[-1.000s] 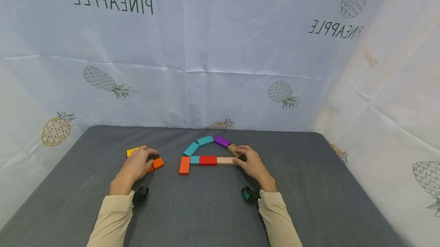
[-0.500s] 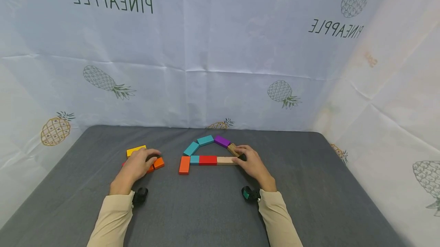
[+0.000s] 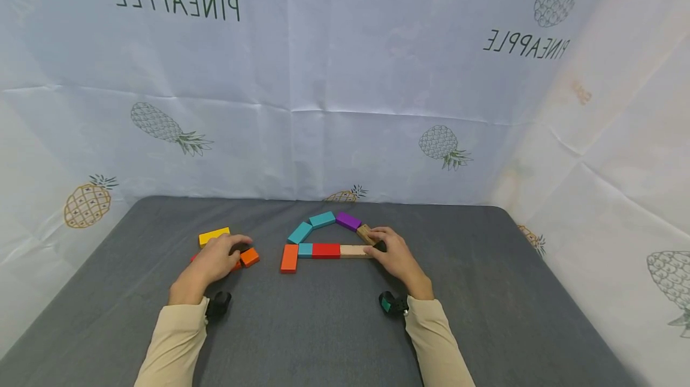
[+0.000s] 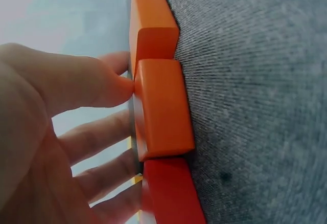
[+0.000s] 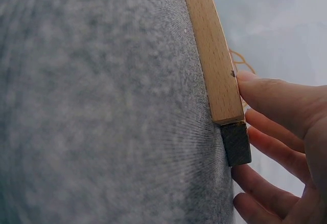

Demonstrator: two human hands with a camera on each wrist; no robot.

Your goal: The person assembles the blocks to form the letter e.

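left hand [image 3: 212,261] has thumb and fingers apart at an orange block [image 4: 167,109] on grey cloth [image 3: 312,327], right hand [image 3: 398,260] is by the wooden block [image 5: 214,58], can't tell if it's pinching the dark block [image 5: 236,144]

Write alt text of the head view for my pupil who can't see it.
A person's left hand reaches over a cluster of yellow, red and orange blocks on a grey table, and the right hand is at the right end of a block row with a block arch beyond it. Behind hangs a pineapple-printed cloth.
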